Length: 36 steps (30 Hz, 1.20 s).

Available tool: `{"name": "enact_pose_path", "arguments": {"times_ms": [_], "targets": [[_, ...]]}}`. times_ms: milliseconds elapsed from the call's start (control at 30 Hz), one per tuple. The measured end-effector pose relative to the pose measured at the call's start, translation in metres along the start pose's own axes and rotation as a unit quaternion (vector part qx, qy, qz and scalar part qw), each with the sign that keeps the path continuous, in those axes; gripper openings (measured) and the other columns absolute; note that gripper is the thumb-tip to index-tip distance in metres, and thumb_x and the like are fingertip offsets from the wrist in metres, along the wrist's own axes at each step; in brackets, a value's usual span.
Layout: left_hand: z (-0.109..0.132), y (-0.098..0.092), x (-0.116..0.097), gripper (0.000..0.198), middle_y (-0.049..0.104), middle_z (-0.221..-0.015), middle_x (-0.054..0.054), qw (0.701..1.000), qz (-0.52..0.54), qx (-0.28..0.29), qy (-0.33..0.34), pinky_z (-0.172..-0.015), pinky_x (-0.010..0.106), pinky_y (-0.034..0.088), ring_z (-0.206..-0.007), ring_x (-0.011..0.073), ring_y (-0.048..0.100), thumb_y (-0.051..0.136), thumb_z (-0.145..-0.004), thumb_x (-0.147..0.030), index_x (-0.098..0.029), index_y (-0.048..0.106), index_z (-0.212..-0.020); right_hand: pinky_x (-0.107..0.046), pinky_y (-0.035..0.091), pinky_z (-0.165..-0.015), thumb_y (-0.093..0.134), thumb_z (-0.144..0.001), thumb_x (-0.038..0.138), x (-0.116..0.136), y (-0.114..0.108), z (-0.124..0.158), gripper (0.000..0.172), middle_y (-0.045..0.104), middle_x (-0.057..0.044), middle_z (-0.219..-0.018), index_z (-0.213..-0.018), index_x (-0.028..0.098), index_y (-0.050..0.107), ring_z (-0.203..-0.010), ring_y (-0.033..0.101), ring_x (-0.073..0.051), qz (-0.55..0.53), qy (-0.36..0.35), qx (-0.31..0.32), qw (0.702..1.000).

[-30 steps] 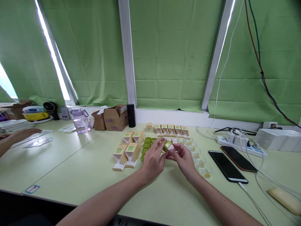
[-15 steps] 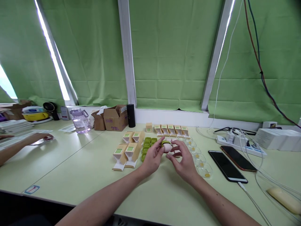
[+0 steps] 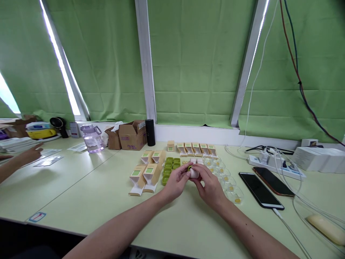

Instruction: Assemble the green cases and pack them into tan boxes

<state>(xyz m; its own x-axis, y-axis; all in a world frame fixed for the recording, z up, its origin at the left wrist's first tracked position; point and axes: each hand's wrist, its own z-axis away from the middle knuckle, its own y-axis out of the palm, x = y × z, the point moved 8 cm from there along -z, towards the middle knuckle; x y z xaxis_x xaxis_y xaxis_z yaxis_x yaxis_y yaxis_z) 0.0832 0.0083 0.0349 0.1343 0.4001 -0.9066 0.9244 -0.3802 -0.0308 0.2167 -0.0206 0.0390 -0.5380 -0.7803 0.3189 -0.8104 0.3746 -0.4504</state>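
Apparently we are working a white piece against a green part, right of the green cups; our left hand and right hand pinch them, and steady pressure seems called for.

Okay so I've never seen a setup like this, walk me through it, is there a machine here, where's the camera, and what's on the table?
There is no machine: the left hand and right hand in the middle are a person's own bare hands. The camera is worn on that person's head, looking forward and down.

Between them, the fingers hold a small white-and-green object; they cover too much to tell what it is.

On the table, tan cartons and green cups sit left of the hands, and clear plastic cases to the right. Two phones lie farther right. The hand at the far left belongs to someone else.
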Motion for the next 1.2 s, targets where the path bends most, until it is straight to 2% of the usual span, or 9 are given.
{"name": "enact_pose_path", "arguments": {"times_ms": [200, 400, 733, 867, 1033, 1200], "targets": [[-0.002, 0.000, 0.005, 0.051, 0.069, -0.141, 0.018, 0.999, 0.012, -0.040, 0.008, -0.115, 0.050, 0.053, -0.132, 0.0326, 0.066, 0.073, -0.093, -0.045, -0.015, 0.068, -0.134, -0.048, 0.064, -0.099, 0.055, -0.103, 0.020, 0.005, -0.004, -0.003, 0.035, 0.071, -0.014, -0.131, -0.136, 0.027, 0.062, -0.125, 0.069, -0.030, -0.013, -0.015, -0.014, 1.000], [-0.004, -0.002, 0.009, 0.045, 0.073, -0.130, 0.017, 0.996, 0.024, -0.086, 0.012, -0.109, 0.045, 0.058, -0.123, 0.0295, 0.070, 0.076, -0.089, -0.040, -0.015, 0.068, -0.126, -0.049, 0.064, -0.098, 0.054, -0.103, 0.019, 0.008, -0.006, -0.006, 0.034, 0.071, -0.015, -0.129, -0.135, 0.026, 0.062, -0.123, 0.069, -0.030, -0.019, -0.019, -0.022, 0.999], [-0.002, 0.002, 0.000, 0.038, 0.077, -0.118, 0.014, 0.993, 0.030, -0.111, 0.012, -0.103, 0.040, 0.061, -0.112, 0.0251, 0.074, 0.074, -0.086, -0.028, -0.014, 0.067, -0.120, -0.048, 0.062, -0.101, 0.051, -0.103, 0.015, 0.010, -0.004, -0.006, 0.034, 0.069, -0.015, -0.131, -0.134, 0.026, 0.060, -0.126, 0.067, -0.028, -0.026, -0.025, -0.016, 0.999], [-0.002, 0.000, 0.001, 0.036, 0.076, -0.121, 0.015, 0.994, 0.032, -0.103, 0.016, -0.106, 0.042, 0.059, -0.117, 0.0269, 0.073, 0.074, -0.087, -0.029, -0.014, 0.066, -0.119, -0.047, 0.062, -0.099, 0.052, -0.102, 0.015, 0.011, -0.004, -0.006, 0.034, 0.069, -0.015, -0.130, -0.133, 0.026, 0.060, -0.124, 0.067, -0.028, -0.023, -0.024, -0.015, 0.999], [0.000, 0.001, 0.002, 0.043, 0.069, -0.136, 0.017, 0.997, 0.056, -0.050, 0.020, -0.112, 0.044, 0.054, -0.130, 0.0309, 0.066, 0.074, -0.093, -0.040, -0.015, 0.066, -0.126, -0.046, 0.064, -0.099, 0.055, -0.102, 0.017, 0.007, -0.004, -0.003, 0.037, 0.068, -0.014, -0.132, -0.138, 0.027, 0.059, -0.124, 0.068, -0.028, -0.016, -0.016, -0.017, 1.000], [0.000, 0.004, 0.010, 0.061, 0.069, -0.136, 0.018, 0.995, 0.091, -0.026, 0.013, -0.111, 0.043, 0.054, -0.130, 0.0316, 0.065, 0.087, -0.083, -0.042, -0.015, 0.063, -0.132, -0.046, 0.067, -0.094, 0.055, -0.100, 0.016, -0.001, -0.001, 0.001, 0.041, 0.068, -0.016, -0.133, -0.140, 0.024, 0.058, -0.124, 0.068, -0.030, 0.005, -0.015, -0.023, 1.000]]}}
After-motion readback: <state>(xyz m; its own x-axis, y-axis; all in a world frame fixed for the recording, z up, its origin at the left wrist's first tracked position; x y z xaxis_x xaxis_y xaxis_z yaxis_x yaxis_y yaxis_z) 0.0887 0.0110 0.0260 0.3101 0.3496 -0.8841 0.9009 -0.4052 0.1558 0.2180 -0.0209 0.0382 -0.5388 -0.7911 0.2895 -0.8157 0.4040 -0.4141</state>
